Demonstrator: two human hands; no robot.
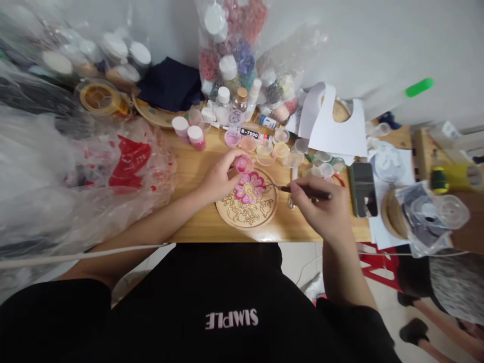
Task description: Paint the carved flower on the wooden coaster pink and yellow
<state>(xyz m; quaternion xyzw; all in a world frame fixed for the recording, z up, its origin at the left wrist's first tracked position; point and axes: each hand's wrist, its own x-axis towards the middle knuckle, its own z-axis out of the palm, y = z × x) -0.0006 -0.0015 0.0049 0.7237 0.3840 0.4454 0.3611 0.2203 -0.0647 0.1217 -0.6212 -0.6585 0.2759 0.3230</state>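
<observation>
A round wooden plaque (245, 218) with gold flower outlines lies on the table, its big flower (249, 188) coloured pink and magenta. Over its upper edge my left hand (223, 176) pinches a small plastic cup (243, 164) of pink paint, tilted towards me. My right hand (321, 206) is closed round a dark-handled paintbrush (310, 192) at the plaque's right side. The brush's thin tip points left, close to the flower's right petals; whether it touches the wood I cannot tell.
Several small paint cups (280, 150) and a B-7000 glue tube (254, 134) stand behind the plaque. A phone (363, 189) and a wrapped spool (393, 214) lie right. Plastic bags (86, 166) crowd the left. Another person's legs (434, 348) show at lower right.
</observation>
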